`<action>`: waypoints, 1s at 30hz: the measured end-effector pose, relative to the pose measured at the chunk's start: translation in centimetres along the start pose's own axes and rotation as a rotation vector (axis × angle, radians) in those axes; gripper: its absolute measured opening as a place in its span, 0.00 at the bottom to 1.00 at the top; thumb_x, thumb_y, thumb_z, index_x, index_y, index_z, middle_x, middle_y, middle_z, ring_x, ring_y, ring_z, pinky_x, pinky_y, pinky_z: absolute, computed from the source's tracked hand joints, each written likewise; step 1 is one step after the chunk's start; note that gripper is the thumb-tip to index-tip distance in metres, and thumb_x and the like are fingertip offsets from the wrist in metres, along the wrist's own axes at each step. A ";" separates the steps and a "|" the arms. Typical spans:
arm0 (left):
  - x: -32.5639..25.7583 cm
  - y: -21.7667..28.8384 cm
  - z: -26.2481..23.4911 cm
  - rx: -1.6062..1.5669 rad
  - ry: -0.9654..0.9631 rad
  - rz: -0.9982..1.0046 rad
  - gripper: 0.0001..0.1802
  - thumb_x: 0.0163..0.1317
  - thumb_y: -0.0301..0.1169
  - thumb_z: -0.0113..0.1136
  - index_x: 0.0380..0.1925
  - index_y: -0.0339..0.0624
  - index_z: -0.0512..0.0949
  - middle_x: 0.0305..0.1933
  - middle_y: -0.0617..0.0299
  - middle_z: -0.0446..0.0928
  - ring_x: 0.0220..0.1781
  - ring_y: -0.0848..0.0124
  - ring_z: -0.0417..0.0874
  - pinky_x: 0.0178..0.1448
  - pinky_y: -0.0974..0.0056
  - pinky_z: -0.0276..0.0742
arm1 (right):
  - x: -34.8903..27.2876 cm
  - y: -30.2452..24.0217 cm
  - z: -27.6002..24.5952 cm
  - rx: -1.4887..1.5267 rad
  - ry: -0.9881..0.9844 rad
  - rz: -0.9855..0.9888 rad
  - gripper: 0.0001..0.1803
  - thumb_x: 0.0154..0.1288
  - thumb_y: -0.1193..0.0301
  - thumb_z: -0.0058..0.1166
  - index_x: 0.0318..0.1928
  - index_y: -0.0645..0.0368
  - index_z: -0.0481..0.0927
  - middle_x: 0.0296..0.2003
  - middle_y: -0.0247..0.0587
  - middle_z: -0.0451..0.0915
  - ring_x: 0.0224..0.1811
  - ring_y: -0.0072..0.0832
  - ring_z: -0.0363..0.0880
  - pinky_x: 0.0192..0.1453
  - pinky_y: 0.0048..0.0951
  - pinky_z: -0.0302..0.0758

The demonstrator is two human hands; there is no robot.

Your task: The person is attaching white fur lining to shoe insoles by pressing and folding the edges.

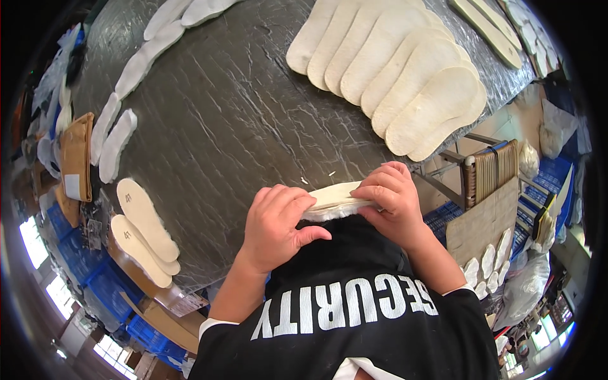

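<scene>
on dark slate table | fanned insoles | blue crates below

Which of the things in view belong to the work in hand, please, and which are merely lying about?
In hand:
- cream insole with white fleece
- left hand, gripping it
- right hand, gripping it

Lying about:
- fanned row of cream insoles
- pair of insoles
- white fleece strips
- blue crates

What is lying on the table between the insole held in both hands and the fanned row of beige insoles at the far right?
In the head view, only bare dark table and a few small white scraps lie between the held insole and the fanned row.
</scene>
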State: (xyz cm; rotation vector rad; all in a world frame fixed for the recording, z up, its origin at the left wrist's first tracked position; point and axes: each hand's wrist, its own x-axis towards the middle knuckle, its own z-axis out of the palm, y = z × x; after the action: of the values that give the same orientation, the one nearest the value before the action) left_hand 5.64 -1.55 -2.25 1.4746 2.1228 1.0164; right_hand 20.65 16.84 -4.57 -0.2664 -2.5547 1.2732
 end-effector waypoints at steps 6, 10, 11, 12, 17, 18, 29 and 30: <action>0.6 0.4 1.2 0.002 0.075 0.005 0.13 0.48 0.32 0.72 0.31 0.39 0.80 0.34 0.60 0.80 0.33 0.63 0.79 0.41 0.61 0.69 | -0.2 -0.2 0.4 0.009 0.042 -0.017 0.22 0.32 0.77 0.71 0.35 0.51 0.81 0.31 0.29 0.79 0.37 0.30 0.78 0.49 0.39 0.68; 0.7 0.4 1.5 -0.026 0.080 -0.002 0.10 0.48 0.29 0.71 0.29 0.40 0.81 0.32 0.61 0.80 0.33 0.64 0.79 0.41 0.61 0.69 | -0.6 0.0 0.4 0.009 0.051 -0.008 0.22 0.32 0.76 0.70 0.34 0.51 0.81 0.32 0.28 0.79 0.38 0.30 0.78 0.51 0.40 0.68; 0.5 0.2 1.5 -0.053 0.070 -0.004 0.10 0.46 0.28 0.72 0.29 0.40 0.81 0.32 0.62 0.80 0.33 0.64 0.79 0.41 0.61 0.69 | -0.6 -0.2 0.3 0.009 0.051 -0.008 0.22 0.32 0.76 0.70 0.34 0.51 0.81 0.32 0.28 0.79 0.38 0.30 0.78 0.51 0.40 0.68; 0.5 0.1 1.5 -0.081 0.060 -0.006 0.11 0.45 0.27 0.72 0.29 0.41 0.81 0.32 0.62 0.80 0.33 0.65 0.79 0.41 0.61 0.69 | -0.4 -0.5 0.1 -0.039 0.024 0.003 0.21 0.33 0.75 0.70 0.34 0.50 0.81 0.32 0.27 0.80 0.38 0.29 0.78 0.52 0.41 0.67; 0.4 0.0 1.7 -0.040 0.095 0.066 0.12 0.42 0.26 0.73 0.29 0.42 0.81 0.32 0.64 0.80 0.33 0.66 0.79 0.43 0.60 0.69 | 0.6 -2.3 0.5 -0.148 0.033 0.031 0.18 0.37 0.73 0.70 0.34 0.47 0.82 0.33 0.24 0.82 0.40 0.26 0.79 0.57 0.45 0.64; 0.3 0.1 1.7 -0.028 0.107 0.088 0.13 0.41 0.26 0.73 0.29 0.42 0.81 0.32 0.64 0.80 0.33 0.66 0.79 0.44 0.60 0.69 | 0.5 -2.3 0.9 -0.178 -0.004 0.019 0.17 0.38 0.72 0.70 0.34 0.47 0.82 0.33 0.23 0.82 0.39 0.25 0.79 0.56 0.44 0.65; -0.8 -0.6 0.3 -0.065 0.040 -0.049 0.13 0.43 0.29 0.73 0.31 0.41 0.81 0.34 0.63 0.80 0.34 0.64 0.78 0.45 0.60 0.68 | -0.1 -1.8 1.6 -0.204 0.003 -0.020 0.16 0.39 0.73 0.68 0.33 0.46 0.81 0.32 0.21 0.83 0.37 0.23 0.80 0.51 0.42 0.67; -0.7 -0.6 0.3 -0.080 0.030 -0.063 0.13 0.43 0.28 0.72 0.31 0.41 0.81 0.34 0.62 0.80 0.34 0.64 0.78 0.45 0.60 0.68 | 0.0 -1.7 1.6 -0.206 0.003 -0.017 0.16 0.39 0.73 0.68 0.33 0.46 0.81 0.32 0.22 0.83 0.37 0.23 0.80 0.51 0.42 0.67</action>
State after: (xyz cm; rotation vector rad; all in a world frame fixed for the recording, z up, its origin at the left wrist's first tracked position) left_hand 5.76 -2.20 -2.94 1.3551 2.1094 1.0939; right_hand 20.08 14.63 -4.06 -0.2872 -2.6812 1.0035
